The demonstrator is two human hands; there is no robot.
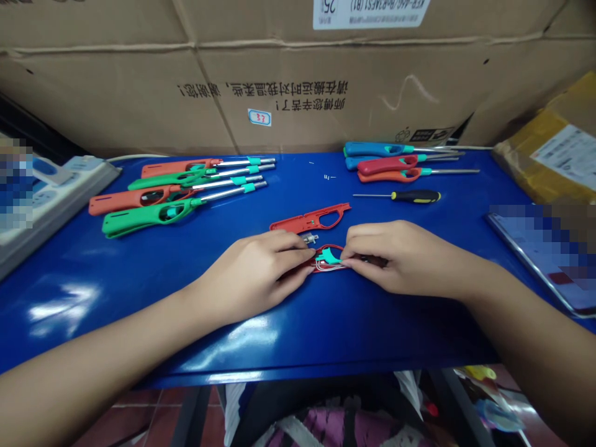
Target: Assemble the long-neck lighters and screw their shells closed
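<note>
An opened red lighter casing half (325, 269) lies on the blue table, with a teal trigger (329, 255) and pale wires in it. My left hand (261, 267) grips its left part between thumb and fingers. At the trigger's right side my right hand (395, 257) has its thumb and forefinger pinched together on the casing's right part; what exactly lies between those fingertips is hidden. Just beyond my left fingers sits a small metal-and-clear part (310, 238). The other red casing half (310, 218) rests behind it, inner side up.
Several red and green lighters (149, 197) lie at the left. More lighters (388, 164) are stacked at the back right, near a screwdriver (416, 196) and tiny screws (327, 177). A cardboard box (279, 68) stands behind; a phone (535, 254) and power strip (51, 192) flank the table.
</note>
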